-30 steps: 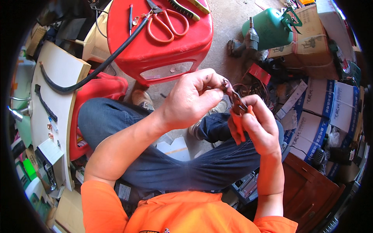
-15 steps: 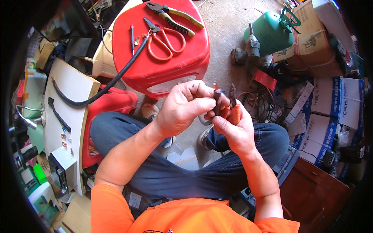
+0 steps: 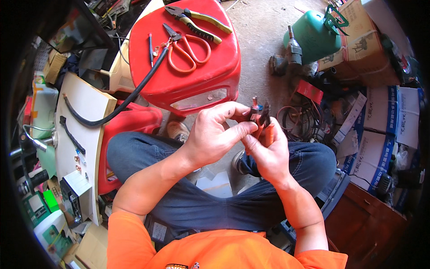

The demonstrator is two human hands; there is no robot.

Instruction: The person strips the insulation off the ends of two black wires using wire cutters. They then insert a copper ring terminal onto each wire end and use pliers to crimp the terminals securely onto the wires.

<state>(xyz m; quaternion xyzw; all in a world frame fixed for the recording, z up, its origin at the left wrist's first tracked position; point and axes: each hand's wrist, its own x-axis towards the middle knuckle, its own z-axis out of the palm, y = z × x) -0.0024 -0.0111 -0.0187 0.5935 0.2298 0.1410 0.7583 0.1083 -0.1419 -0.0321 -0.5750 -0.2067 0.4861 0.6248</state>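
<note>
In front of my lap my left hand (image 3: 219,130) pinches a dark cable piece (image 3: 254,109) with bare copper strands sticking up from its end. The fingers hide most of its length. Closed around orange-handled pliers (image 3: 269,134), my right hand (image 3: 271,157) holds their dark jaws right beside the cable end. Whether the jaws touch the cable I cannot tell. Beyond my hands, a red stool (image 3: 197,85) bears combination pliers (image 3: 197,23), orange-handled scissors (image 3: 188,49) and a thin screwdriver (image 3: 151,49).
A thick black cable (image 3: 134,96) runs from the stool to a white board (image 3: 80,107) at left. Small copper pieces (image 3: 78,163) lie on that board. A green gas cylinder (image 3: 309,38), a power tool (image 3: 293,51), tangled wires (image 3: 298,112) and paper boxes (image 3: 374,134) stand at right.
My hands have shifted slightly, and the cable end now sits closer to the plier jaws. The whole view has moved a little; both hands keep their holds.
</note>
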